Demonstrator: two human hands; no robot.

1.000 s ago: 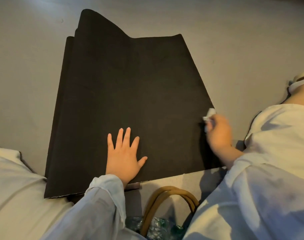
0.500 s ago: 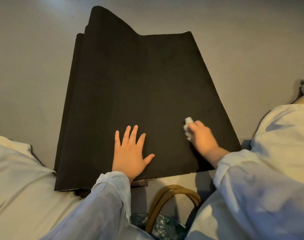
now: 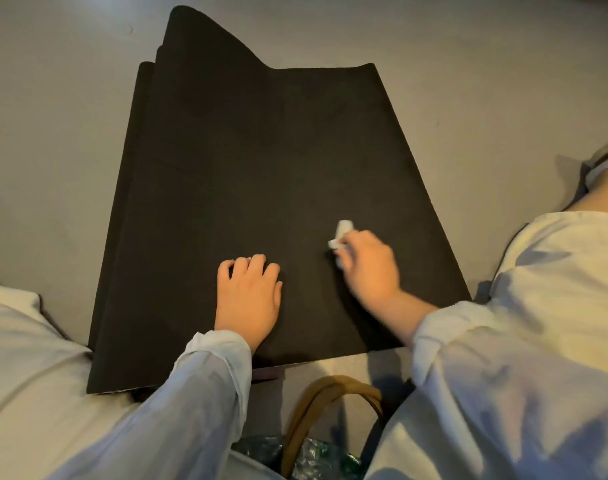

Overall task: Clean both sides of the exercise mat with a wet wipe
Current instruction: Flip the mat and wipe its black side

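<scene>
A black exercise mat [image 3: 254,174] lies folded in layers on the grey floor, its far left corner lifted into a peak. My left hand [image 3: 249,294] presses on the mat near its front edge, fingers curled under. My right hand [image 3: 370,270] rests on the mat to the right of it and grips a crumpled white wet wipe [image 3: 340,232], which sticks out past the fingers and touches the mat surface.
A bag with brown handles [image 3: 330,407] and crinkled green plastic inside sits between my knees at the front. My legs in pale trousers flank the mat left and right. Grey floor [image 3: 486,81] surrounds the mat.
My right hand slid the wipe leftward from the mat's right edge toward the middle. My left hand's fingers went from spread flat to curled.
</scene>
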